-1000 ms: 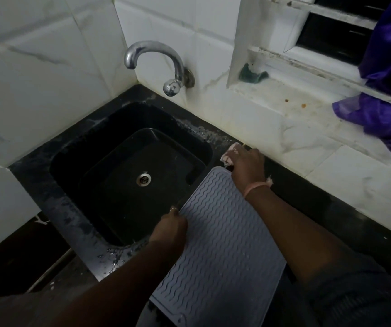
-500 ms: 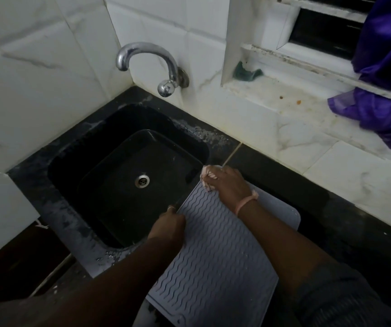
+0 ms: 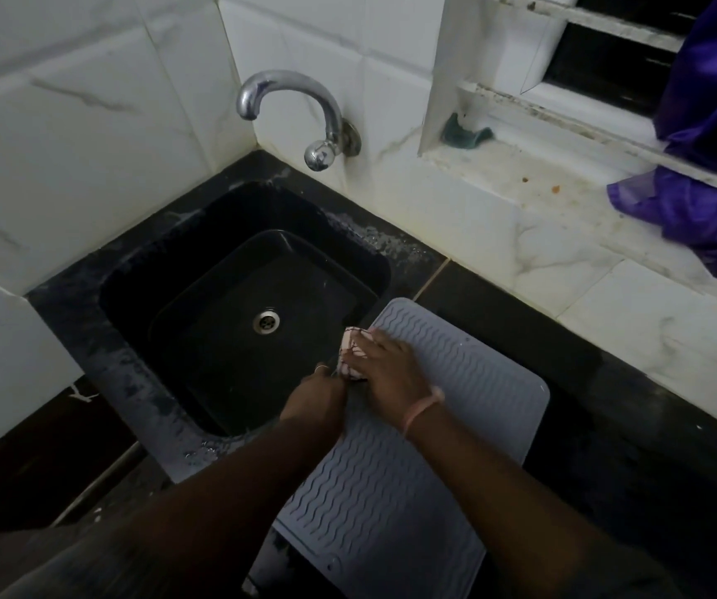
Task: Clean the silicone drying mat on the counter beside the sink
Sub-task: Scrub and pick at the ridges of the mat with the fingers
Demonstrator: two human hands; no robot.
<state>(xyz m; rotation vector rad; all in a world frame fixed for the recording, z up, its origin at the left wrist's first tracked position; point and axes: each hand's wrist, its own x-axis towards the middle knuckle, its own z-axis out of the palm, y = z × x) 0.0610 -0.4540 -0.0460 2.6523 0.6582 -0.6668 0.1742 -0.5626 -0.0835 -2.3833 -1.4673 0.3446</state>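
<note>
Nearest the camera, two bare forearms reach forward over a grey silicone drying mat (image 3: 426, 447) with a wavy ribbed surface. The mat lies flat on the dark bench (image 3: 607, 404), just right of the sink, its long side running away from the person and its left edge along the sink's rim.

The left hand (image 3: 315, 397) sits at the mat's left edge, fingers curled over that edge; a ring shows on one finger. Its grip looks closed round the mat's border, though the fingertips are hidden.

Just beyond it, touching it, the right hand (image 3: 385, 367) lies palm down on the mat's far left part. Its fingers are bent over a pale checked cloth (image 3: 350, 350), pressing the cloth to the mat at the edge by the sink. A pink band (image 3: 423, 408) circles the right wrist.

To the left, the black sink (image 3: 236, 322) is sunk in the bench, with a metal drain (image 3: 266, 321) at its middle. Droplets speckle the rim.

Farther back, a curved chrome tap (image 3: 296, 110) comes out of the white tiled wall (image 3: 89, 144). On the stained window ledge (image 3: 542, 175) lies a small teal scrubber (image 3: 462, 134), and purple fabric (image 3: 702, 166) hangs at far right.
</note>
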